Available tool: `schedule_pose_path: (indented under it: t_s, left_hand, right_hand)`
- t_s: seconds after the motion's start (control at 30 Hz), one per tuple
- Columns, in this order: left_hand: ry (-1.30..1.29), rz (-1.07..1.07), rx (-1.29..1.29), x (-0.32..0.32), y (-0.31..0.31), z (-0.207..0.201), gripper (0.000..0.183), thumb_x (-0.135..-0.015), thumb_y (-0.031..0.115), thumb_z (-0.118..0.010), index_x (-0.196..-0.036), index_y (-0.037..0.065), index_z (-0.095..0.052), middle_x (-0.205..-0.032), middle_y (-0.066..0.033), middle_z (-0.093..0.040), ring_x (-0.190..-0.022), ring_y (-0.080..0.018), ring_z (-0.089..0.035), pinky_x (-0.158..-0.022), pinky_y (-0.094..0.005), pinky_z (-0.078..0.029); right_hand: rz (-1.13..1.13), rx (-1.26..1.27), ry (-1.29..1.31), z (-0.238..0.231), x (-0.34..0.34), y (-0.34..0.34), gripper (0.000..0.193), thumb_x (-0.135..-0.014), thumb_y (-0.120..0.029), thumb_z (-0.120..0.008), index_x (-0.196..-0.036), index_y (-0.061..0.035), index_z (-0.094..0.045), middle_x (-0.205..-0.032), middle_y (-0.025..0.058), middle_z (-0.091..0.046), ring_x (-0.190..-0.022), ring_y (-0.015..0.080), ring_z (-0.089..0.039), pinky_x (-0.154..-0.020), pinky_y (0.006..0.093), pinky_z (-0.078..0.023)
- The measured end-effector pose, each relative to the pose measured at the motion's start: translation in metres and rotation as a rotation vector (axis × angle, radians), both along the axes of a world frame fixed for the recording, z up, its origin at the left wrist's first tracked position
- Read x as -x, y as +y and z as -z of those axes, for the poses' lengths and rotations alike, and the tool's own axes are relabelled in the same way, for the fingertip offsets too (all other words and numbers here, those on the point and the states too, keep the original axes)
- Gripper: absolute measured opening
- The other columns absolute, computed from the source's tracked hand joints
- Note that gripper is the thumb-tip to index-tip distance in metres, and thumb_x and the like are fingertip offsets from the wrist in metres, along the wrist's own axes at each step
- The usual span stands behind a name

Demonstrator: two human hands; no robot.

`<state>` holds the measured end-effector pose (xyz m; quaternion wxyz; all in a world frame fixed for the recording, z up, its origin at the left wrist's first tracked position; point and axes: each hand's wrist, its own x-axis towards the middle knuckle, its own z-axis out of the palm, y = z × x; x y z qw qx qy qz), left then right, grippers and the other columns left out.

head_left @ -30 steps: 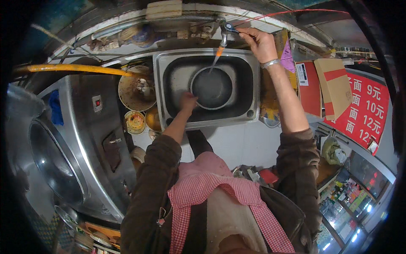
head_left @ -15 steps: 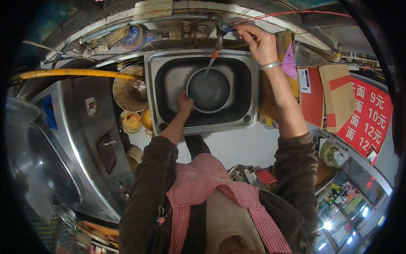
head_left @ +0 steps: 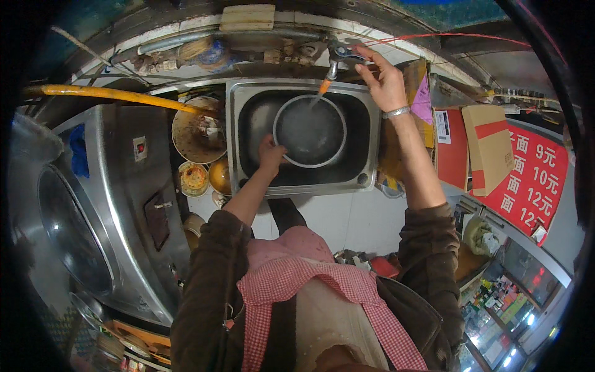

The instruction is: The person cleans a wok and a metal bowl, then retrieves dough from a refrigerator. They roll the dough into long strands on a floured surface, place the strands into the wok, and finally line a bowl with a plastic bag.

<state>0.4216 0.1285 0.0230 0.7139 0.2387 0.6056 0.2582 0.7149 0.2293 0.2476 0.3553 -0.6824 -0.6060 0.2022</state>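
Observation:
A round grey metal basin (head_left: 310, 137) sits inside the rectangular steel sink (head_left: 322, 191), with water in it. My left hand (head_left: 271, 154) grips the basin's left rim, thumb toward the inside. Above the sink's far edge is a tap with an orange nozzle (head_left: 325, 87), and water runs from it into the basin. My right hand (head_left: 389, 90) is at the tap's lever handle (head_left: 348, 53), with the index finger and thumb around its end. A band circles the right wrist.
Left of the sink stand a dirty round bucket (head_left: 186, 133) and a smaller tub with orange contents (head_left: 194, 178). A yellow hose (head_left: 111, 93) crosses above them. Farther left is a steel stove unit (head_left: 124, 204). Cardboard boxes (head_left: 489, 149) stand to the right beside a red sign (head_left: 527, 186).
The view has shifted slightly, and the basin looks a little larger. Water now falls in a shorter, wider stream. Both hands keep their places at the basin's rim and the tap handle.

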Motion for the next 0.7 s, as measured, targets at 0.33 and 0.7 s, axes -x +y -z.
schedule_pose_path:
  t_s: [0.33, 0.7]
  left_hand:
    - [-0.009, -0.015, -0.035, 0.046, -0.005, -0.033, 0.031, -0.074, -0.007, -0.066, -0.102, 0.002, -0.06, -0.092, -0.0116, -0.063, -0.074, -0.0258, -0.068, -0.053, -0.038, -0.062]
    - [-0.07, -0.346, 0.032, 0.276, -0.059, -0.219, 0.041, -0.077, -0.01, -0.067, -0.116, 0.002, -0.06, -0.104, -0.0134, -0.066, -0.085, -0.0286, -0.071, -0.064, -0.0391, -0.065]
  right_hand:
    - [0.026, 0.203, -0.277, -0.03, 0.042, -0.008, 0.047, -0.095, -0.042, -0.071, -0.124, -0.0047, -0.07, -0.093, 0.022, -0.074, -0.079, 0.0312, -0.075, -0.073, 0.0402, -0.057]
    - [-0.017, 0.371, 0.021, 0.02, 0.036, -0.131, 0.043, -0.101, -0.018, -0.067, -0.138, 0.0006, -0.059, -0.127, 0.0123, -0.07, -0.105, 0.0162, -0.069, -0.085, 0.0301, -0.056]
